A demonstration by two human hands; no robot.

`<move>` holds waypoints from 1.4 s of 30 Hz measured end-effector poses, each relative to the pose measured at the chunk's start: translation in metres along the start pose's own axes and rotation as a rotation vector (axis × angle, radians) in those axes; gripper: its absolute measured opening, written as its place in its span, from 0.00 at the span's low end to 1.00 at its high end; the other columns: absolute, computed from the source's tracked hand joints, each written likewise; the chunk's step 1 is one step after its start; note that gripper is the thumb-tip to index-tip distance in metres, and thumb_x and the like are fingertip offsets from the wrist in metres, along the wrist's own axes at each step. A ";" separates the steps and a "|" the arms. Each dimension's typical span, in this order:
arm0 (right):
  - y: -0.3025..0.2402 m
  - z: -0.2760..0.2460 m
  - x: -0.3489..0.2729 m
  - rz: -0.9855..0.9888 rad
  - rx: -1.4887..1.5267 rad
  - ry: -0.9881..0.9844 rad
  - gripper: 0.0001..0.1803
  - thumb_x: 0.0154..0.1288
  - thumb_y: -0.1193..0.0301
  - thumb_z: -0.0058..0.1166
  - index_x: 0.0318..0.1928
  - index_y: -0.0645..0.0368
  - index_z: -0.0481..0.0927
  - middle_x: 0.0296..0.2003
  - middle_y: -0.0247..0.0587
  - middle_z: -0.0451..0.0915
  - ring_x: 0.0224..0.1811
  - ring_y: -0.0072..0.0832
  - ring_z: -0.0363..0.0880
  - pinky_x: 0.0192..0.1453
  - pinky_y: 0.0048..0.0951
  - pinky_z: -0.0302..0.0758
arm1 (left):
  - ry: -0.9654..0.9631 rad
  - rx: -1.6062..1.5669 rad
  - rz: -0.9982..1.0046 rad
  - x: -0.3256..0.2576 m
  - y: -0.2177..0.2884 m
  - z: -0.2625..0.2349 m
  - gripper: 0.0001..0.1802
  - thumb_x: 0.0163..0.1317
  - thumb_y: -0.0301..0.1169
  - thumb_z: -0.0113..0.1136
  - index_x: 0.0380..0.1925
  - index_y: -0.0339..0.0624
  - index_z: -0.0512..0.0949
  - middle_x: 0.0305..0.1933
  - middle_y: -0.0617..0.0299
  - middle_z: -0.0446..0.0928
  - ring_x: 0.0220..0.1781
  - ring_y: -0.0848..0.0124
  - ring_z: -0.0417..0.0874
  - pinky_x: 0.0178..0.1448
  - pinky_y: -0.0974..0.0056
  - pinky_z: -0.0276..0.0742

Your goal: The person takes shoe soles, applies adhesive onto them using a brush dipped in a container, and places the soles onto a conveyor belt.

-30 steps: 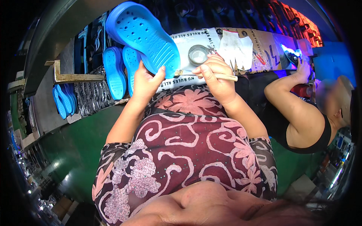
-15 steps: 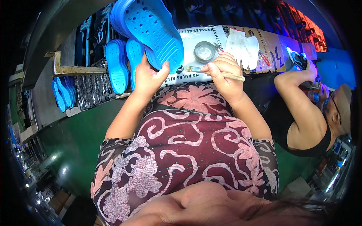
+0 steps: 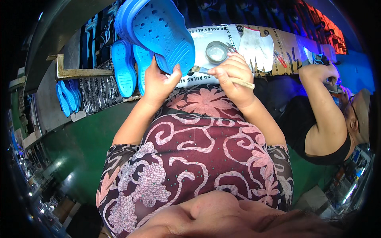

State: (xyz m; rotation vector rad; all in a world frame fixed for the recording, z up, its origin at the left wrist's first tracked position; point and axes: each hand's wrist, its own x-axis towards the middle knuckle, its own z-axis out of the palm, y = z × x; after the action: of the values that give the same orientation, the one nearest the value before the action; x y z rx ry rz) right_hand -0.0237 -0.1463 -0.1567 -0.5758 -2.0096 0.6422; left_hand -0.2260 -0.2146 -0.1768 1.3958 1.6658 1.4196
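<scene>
A blue foam clog [image 3: 162,35] is held tilted at its heel end by my left hand [image 3: 160,81], the thumb on its rim and the fingers beneath. My right hand [image 3: 234,79] grips a paint brush [image 3: 241,82] with a pale wooden handle; its bristles point left and sit close to the clog's heel edge. Whether they touch it I cannot tell. Just beyond my right hand stands a small round clear dish [image 3: 217,52] on white printed sheeting [image 3: 198,41].
Two blue shoe pieces [image 3: 124,71] lie left of my left hand, with more blue pieces [image 3: 67,97] farther left by a metal bracket [image 3: 83,73]. A torn white sheet [image 3: 256,47] lies on brown cardboard [image 3: 285,43]. A co-worker's arm [image 3: 323,91] works at the right.
The brush has moved left and slightly up, bringing its bristles against or near the clog's heel edge. The clog has turned slightly. The co-worker's arm has shifted.
</scene>
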 end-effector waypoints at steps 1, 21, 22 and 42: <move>-0.001 0.002 0.000 0.002 0.001 0.000 0.10 0.55 0.70 0.55 0.19 0.57 0.79 0.16 0.35 0.74 0.21 0.32 0.70 0.38 0.31 0.64 | 0.011 -0.044 -0.018 -0.001 0.000 0.002 0.22 0.49 0.27 0.59 0.45 0.31 0.68 0.36 0.52 0.79 0.36 0.69 0.80 0.42 0.67 0.74; -0.001 0.007 -0.004 -0.068 -0.056 0.000 0.08 0.54 0.72 0.55 0.19 0.57 0.80 0.16 0.34 0.74 0.21 0.31 0.70 0.40 0.31 0.66 | 0.103 -0.070 0.349 0.009 -0.001 0.011 0.16 0.44 0.19 0.59 0.38 0.33 0.74 0.33 0.58 0.76 0.35 0.70 0.77 0.40 0.66 0.73; -0.001 0.005 -0.005 -0.068 -0.051 0.018 0.08 0.54 0.72 0.55 0.19 0.57 0.79 0.16 0.34 0.73 0.20 0.31 0.70 0.40 0.31 0.66 | 0.115 -0.107 0.358 0.011 0.000 0.012 0.16 0.44 0.19 0.59 0.38 0.33 0.74 0.34 0.58 0.76 0.35 0.70 0.77 0.40 0.66 0.73; 0.015 -0.055 -0.068 0.261 -0.059 0.347 0.14 0.63 0.71 0.47 0.22 0.61 0.80 0.16 0.39 0.75 0.20 0.33 0.72 0.31 0.32 0.66 | -1.064 -0.428 -0.059 0.085 0.150 0.046 0.47 0.42 0.37 0.64 0.61 0.30 0.54 0.51 0.54 0.71 0.47 0.70 0.76 0.49 0.68 0.74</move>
State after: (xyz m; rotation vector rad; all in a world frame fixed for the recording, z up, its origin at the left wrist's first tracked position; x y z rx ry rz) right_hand 0.0584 -0.1657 -0.1852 -0.9288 -1.6466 0.5917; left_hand -0.1594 -0.1331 -0.0335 1.4230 0.6589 0.6777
